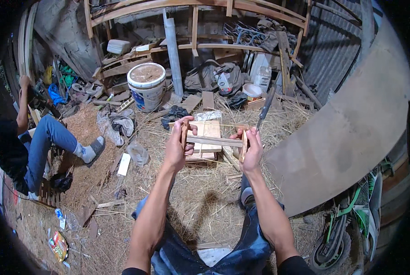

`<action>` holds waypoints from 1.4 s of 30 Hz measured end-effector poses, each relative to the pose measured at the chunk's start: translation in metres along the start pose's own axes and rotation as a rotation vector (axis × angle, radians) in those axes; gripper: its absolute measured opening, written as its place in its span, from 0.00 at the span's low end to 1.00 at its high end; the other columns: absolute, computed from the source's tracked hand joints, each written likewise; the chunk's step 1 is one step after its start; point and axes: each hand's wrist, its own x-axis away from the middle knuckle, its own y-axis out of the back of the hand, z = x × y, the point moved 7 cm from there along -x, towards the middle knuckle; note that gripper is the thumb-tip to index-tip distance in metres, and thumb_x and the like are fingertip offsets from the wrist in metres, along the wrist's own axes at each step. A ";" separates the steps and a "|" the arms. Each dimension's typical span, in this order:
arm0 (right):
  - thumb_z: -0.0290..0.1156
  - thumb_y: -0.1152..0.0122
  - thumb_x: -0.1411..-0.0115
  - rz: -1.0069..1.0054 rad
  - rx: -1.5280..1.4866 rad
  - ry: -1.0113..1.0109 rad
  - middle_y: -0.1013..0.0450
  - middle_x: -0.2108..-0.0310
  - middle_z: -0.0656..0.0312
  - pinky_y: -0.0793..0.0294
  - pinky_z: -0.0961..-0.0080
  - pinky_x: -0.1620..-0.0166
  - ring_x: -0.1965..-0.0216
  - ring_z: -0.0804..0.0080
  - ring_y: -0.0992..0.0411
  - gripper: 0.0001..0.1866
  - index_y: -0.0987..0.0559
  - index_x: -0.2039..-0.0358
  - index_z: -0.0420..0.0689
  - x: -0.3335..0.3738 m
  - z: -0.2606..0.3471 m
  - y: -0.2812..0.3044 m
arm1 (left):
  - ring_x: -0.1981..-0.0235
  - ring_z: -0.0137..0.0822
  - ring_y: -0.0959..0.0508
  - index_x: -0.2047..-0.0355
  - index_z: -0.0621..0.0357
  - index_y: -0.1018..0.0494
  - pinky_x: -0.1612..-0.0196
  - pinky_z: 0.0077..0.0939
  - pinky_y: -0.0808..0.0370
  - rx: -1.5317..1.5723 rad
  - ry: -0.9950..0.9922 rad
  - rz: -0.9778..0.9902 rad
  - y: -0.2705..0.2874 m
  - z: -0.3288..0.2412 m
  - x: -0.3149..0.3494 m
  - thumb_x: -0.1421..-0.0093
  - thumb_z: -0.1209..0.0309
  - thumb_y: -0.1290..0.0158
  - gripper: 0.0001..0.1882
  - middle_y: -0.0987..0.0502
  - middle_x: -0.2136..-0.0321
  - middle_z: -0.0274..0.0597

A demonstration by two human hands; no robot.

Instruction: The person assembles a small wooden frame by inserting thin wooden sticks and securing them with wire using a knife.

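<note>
Between my hands is a small wooden frame (214,141), made of a crossbar with an upright piece at each end. My left hand (173,147) is closed around its left end piece, and my right hand (253,150) grips the right one. A thin light strip (218,124) runs across just beyond the crossbar; how it is fixed I cannot tell. From the fingers of my right hand a long dark knife (267,104) points up and away. Under the frame, on the straw, lies a stack of wooden blocks (208,130).
A white bucket (146,87) stands beyond, beside a grey pipe (173,57). At right leans a large curved board (338,123), with a green-and-white motorbike (347,220) below it. Another person (49,142) sits at left near sawdust. Straw (205,197) and wood scraps cover the ground.
</note>
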 end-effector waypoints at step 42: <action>0.30 0.55 0.41 0.154 -0.469 -0.251 0.32 0.73 0.59 0.34 0.69 0.61 0.76 0.69 0.34 0.03 0.35 0.71 0.47 -0.011 -0.006 0.001 | 0.91 0.25 0.38 0.70 0.54 0.36 0.88 0.16 0.38 0.437 0.278 0.042 0.000 0.015 0.000 0.36 0.50 0.60 0.19 0.31 0.77 0.36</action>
